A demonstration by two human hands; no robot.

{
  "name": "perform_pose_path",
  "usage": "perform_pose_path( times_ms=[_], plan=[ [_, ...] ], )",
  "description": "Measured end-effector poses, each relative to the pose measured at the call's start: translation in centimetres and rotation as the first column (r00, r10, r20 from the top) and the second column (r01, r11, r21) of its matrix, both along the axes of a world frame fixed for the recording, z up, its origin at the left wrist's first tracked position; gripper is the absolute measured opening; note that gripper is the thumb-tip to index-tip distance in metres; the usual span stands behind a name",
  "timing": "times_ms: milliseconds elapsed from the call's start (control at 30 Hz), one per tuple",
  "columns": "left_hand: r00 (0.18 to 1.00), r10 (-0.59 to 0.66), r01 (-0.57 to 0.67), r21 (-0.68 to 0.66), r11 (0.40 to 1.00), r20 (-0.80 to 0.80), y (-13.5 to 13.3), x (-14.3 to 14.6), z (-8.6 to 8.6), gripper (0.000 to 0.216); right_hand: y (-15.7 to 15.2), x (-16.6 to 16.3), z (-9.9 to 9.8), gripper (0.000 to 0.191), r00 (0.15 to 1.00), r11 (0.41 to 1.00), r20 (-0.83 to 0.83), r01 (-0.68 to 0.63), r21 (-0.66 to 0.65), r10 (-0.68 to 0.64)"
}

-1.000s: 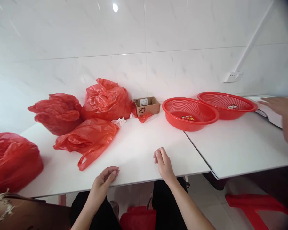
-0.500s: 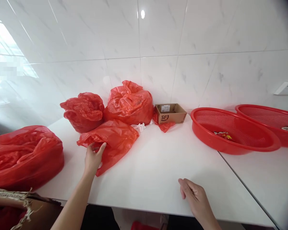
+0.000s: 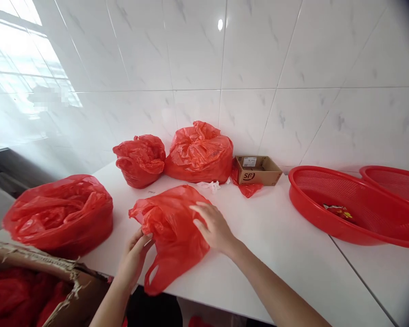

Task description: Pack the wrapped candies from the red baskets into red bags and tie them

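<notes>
A flat red plastic bag (image 3: pixel 172 227) lies near the front edge of the white table (image 3: pixel 259 254), one handle hanging over the edge. My left hand (image 3: pixel 134 254) pinches the bag's left side, fingers closed on the plastic. My right hand (image 3: pixel 213 227) rests on top of the bag's right part with fingers spread and slightly curled, pressing on it.
Two filled red bags (image 3: pixel 140 159) (image 3: pixel 200 153) stand by the tiled wall, a larger one (image 3: pixel 59 213) at left. A small cardboard box (image 3: pixel 258 170) sits behind. Two red mesh baskets (image 3: pixel 354 213) (image 3: pixel 395 181) are at right. A torn carton (image 3: pixel 37 290) with red bags is at lower left.
The view turned left. My left hand pulled the flat red bag toward the table's front edge, and my right hand moved from the bare table onto the bag.
</notes>
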State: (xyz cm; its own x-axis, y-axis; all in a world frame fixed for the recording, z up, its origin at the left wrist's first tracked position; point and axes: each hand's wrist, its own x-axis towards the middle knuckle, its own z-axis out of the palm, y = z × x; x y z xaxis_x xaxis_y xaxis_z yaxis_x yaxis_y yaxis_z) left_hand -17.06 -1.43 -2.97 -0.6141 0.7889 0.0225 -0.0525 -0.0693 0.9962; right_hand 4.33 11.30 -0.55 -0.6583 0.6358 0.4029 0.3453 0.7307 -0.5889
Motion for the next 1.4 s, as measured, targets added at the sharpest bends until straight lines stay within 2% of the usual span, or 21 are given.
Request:
perform_pose_path(
  times_ms=[67,133,233,333,433,500,567,667,733,833,900,933,1000,1067,1133,1200,1267,1400],
  plan=[
    [0.991,-0.009,0.002,0.054,0.999,0.131,-1.3,0.5,0.6,0.027,1.3,-3.5,-1.1,0.045,0.975,1.000,0.222,-0.015,-0.008,0.016],
    [0.938,0.031,-0.080,0.127,0.989,0.346,-2.8,1.1,1.6,0.023,2.9,-6.1,-2.5,0.047,0.929,0.997,0.370,0.037,-0.062,-0.011],
    [0.761,0.069,-0.270,0.219,0.938,0.645,-5.1,2.0,3.3,0.025,5.2,-8.3,-4.2,0.049,0.915,0.990,0.398,0.110,-0.084,-0.068],
    [0.680,0.089,-0.369,0.235,0.899,0.727,-6.7,2.0,4.1,0.029,6.9,-9.4,-4.4,0.049,0.926,0.985,0.367,0.133,-0.108,-0.085],
    [0.647,0.083,-0.392,0.238,0.889,0.758,-7.1,1.0,3.7,0.030,7.4,-9.8,-3.2,0.048,0.950,0.980,0.301,0.134,-0.150,-0.084],
    [0.663,0.028,-0.364,0.289,0.885,0.748,-6.8,0.3,3.1,0.026,6.7,-9.7,-1.8,0.045,0.972,0.978,0.220,0.126,-0.168,-0.088],
    [0.690,-0.026,-0.327,0.343,0.881,0.723,-6.0,0.1,2.8,0.019,5.1,-9.0,0.0,0.040,0.991,0.979,0.110,0.101,-0.178,-0.082],
    [0.715,-0.027,-0.317,0.359,0.878,0.698,-4.2,1.0,3.0,0.013,1.3,-7.3,2.6,0.041,0.998,0.981,-0.052,0.024,-0.191,-0.035],
    [0.773,-0.019,-0.280,0.368,0.887,0.634,-2.9,2.3,3.3,0.015,-1.4,-6.0,3.6,0.044,0.983,0.966,-0.163,-0.126,-0.226,0.090],
    [0.943,-0.028,-0.094,0.346,0.933,0.331,-1.2,4.4,3.0,0.027,-3.8,-4.6,3.5,0.052,0.906,0.894,-0.324,-0.364,-0.262,0.274],
    [0.991,-0.057,0.021,0.285,0.958,0.121,-0.2,4.9,2.4,0.035,-3.8,-3.7,2.9,0.034,0.880,0.855,-0.394,-0.403,-0.325,0.265],
    [0.996,-0.076,0.061,0.252,0.966,0.048,0.3,4.8,2.1,0.040,-3.4,-3.1,2.6,0.025,0.876,0.835,-0.431,-0.396,-0.382,0.218],
    [0.996,-0.079,0.084,0.196,0.977,-0.036,1.3,3.9,1.6,0.044,-2.0,-1.6,2.1,0.021,0.848,0.752,-0.527,-0.384,-0.536,0.057],
    [0.990,-0.004,0.025,0.151,0.988,-0.138,2.5,2.2,1.5,0.042,-0.6,0.4,1.9,0.027,0.784,0.662,-0.602,-0.372,-0.651,-0.151],
    [0.960,0.112,-0.080,0.132,0.988,-0.257,3.7,0.3,1.6,0.038,0.7,2.8,1.7,0.033,0.706,0.606,-0.636,-0.368,-0.705,-0.311],
    [0.912,0.167,-0.134,0.114,0.984,-0.375,4.6,-1.1,1.8,0.036,1.5,5.2,1.6,0.036,0.658,0.594,-0.642,-0.350,-0.724,-0.394],
    [0.870,0.154,-0.136,0.072,0.988,-0.469,5.3,-1.6,2.1,0.032,1.9,7.3,1.5,0.036,0.624,0.577,-0.635,-0.335,-0.745,-0.456],
    [0.787,0.175,-0.186,0.043,0.982,-0.592,5.1,0.3,2.7,0.040,1.9,10.2,1.5,0.032,0.577,0.554,-0.615,-0.308,-0.773,-0.537]
  ],
)
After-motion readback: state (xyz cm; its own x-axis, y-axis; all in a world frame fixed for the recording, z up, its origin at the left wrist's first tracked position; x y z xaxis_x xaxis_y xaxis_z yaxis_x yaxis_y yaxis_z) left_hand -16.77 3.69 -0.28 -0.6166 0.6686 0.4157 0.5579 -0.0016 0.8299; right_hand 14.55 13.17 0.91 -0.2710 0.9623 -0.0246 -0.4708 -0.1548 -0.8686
